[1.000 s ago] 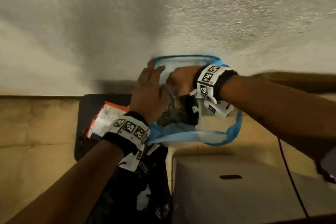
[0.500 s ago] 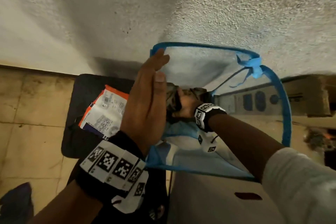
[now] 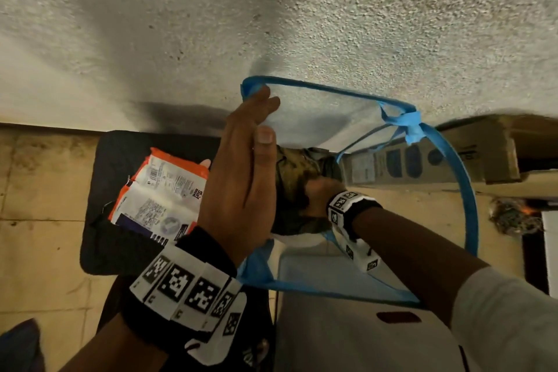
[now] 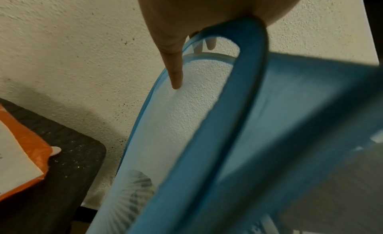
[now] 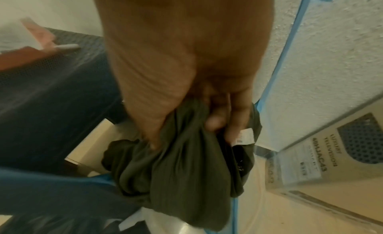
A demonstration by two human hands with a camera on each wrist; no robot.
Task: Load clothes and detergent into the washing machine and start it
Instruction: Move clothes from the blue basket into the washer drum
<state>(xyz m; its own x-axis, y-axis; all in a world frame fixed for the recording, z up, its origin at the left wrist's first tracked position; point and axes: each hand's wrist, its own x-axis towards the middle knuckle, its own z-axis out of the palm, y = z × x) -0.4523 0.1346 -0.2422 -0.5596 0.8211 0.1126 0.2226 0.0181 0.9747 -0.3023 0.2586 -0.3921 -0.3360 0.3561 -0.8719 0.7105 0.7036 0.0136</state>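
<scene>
A blue-rimmed mesh laundry hamper (image 3: 471, 208) stands against the rough wall. My left hand (image 3: 241, 178) lies flat with straight fingers against its left rim (image 4: 246, 83). Deep inside the hamper my right hand (image 3: 320, 193) grips a bunched olive-green garment (image 5: 186, 175), seen in the head view as dark mottled cloth (image 3: 293, 172). An orange and white detergent packet (image 3: 160, 190) lies on a black stool (image 3: 120, 154) to the left of the hamper. The washing machine is not in view.
A cardboard television box (image 3: 471, 157) lies on the floor right of the hamper. A pale box with a slot (image 3: 362, 335) sits below the hamper. Tiled floor (image 3: 39, 220) stretches left, and dark cloth (image 3: 18, 347) lies at the bottom left corner.
My right hand has gone deeper into the hamper and closed on the green garment. My left hand has shifted from over the opening to the left rim, fingers straight. The view has come nearer.
</scene>
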